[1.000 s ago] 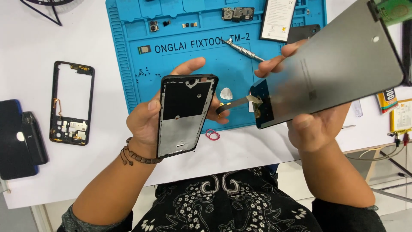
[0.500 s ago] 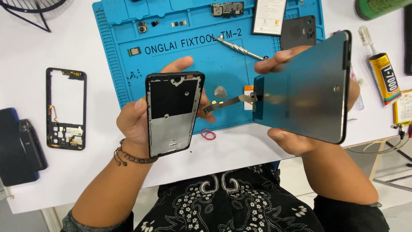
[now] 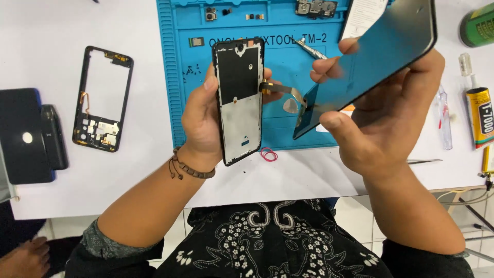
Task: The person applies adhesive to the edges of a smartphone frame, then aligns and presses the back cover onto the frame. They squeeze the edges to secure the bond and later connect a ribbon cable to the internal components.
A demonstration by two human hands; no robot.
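Mat tray: the blue repair mat [image 3: 180, 103] has shallow compartments along its top edge holding small phone parts, among them camera modules [image 3: 210, 14].
Left hand: the left hand [image 3: 206, 116] is closed around the phone frame [image 3: 239, 98], gripping its long edges above the mat.
Frame axis: long axis nearly upright in view, camera cutout end away from the person.
Right hand: the right hand [image 3: 381, 110] grips the display panel [image 3: 368, 59], thumb on its lower corner.
Panel axis: runs diagonally, far end up to the right (dark glass tilted).
Flex cable: the flex cable [image 3: 280, 88] bridges frame and panel.
Change: since the earlier frame the panel has tilted further, and the frame has risen.
Desk: a second frame [image 3: 103, 98] lies left on the white desk [image 3: 51, 51].
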